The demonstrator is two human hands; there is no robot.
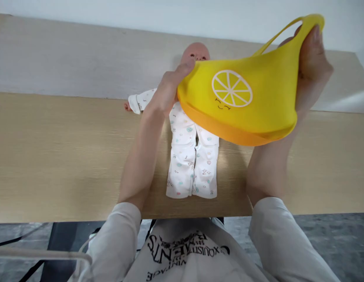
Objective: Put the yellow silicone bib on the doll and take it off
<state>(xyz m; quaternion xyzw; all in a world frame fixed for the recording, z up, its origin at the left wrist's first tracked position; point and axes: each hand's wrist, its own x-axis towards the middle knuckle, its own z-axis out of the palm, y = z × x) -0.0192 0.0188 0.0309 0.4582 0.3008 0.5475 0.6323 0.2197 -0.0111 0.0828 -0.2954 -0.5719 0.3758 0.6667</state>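
A yellow silicone bib [258,105] with a white lemon-slice print and an orange catch pocket hangs in the air between my hands. My left hand [167,88] pinches its left edge. My right hand [309,66] is closed on its right neck strap, raised higher. Under the bib a baby doll [189,152] lies on its back on the wooden table [53,156], dressed in a white patterned sleepsuit. Its head [196,51] shows just above the bib's edge; its chest and one arm are hidden.
The table's front edge runs just before my body, with grey floor and dark cables below. A pale wall rises behind the table. A white rail or tube [38,254] crosses the lower left corner.
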